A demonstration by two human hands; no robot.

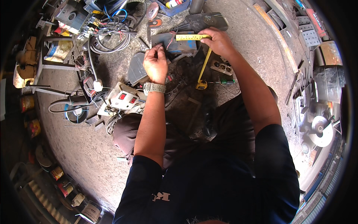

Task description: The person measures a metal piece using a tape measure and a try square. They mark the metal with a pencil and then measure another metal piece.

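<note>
My right hand (220,43) pinches the yellow blade of a tape measure between thumb and fingers. The free end of the blade (188,37) lies level along a grey and blue metal piece (182,45). Past my fingers the blade bends down to the tape measure's yellow case (201,85), which rests low between my knees. My left hand (156,63) is closed at the left end of the metal piece, fingertips together; what they grip is hidden. A thin reddish wire (171,40) crosses the piece. A dark flat metal plate (138,69) lies beside my left hand.
Coiled grey cables (112,41) and a machine (72,16) fill the far left. A white switch box (126,98) stands by my left knee. A socket strip (221,67) and a green-handled screwdriver (226,81) lie near my right forearm. Behind the metal piece is a dark shovel-like blade (210,20).
</note>
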